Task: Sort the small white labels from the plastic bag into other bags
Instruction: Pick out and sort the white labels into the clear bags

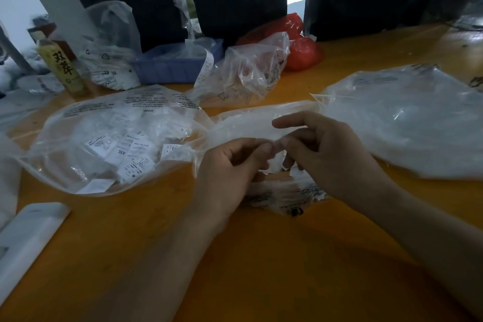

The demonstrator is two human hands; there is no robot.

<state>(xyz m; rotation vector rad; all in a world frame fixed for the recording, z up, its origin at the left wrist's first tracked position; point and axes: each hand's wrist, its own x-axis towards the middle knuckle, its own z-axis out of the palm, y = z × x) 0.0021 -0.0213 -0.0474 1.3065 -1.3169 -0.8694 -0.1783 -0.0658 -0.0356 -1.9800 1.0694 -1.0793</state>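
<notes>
My left hand (230,162) and my right hand (321,149) meet fingertip to fingertip over the orange table (261,256), fingers curled, pinching between them a small bunch of small white paper labels (273,162) at the mouth of the flat clear printed plastic bag (285,196) that lies under my hands; blur hides how many labels I hold. To do this step well, I judge that I should fan the bunch with my thumbs so each printed size can be read, peel off one label at a time, and keep the rest pinched so none drop back among the unsorted ones

Just left of my hands lies the wide clear plastic bag of loose size labels (115,144), some marked XXL and M; too many to count. To the right lies one milky clear plastic bag (407,123), contents unclear. Behind are one crumpled clear bag (248,73), one red plastic bag (300,47), one blue plastic basket (172,65), one tall clear printed bag (112,47) and one yellow carton with black characters (62,65). One white rectangular case (28,240) lies at the near left. Counted: five clear bags, one red
</notes>
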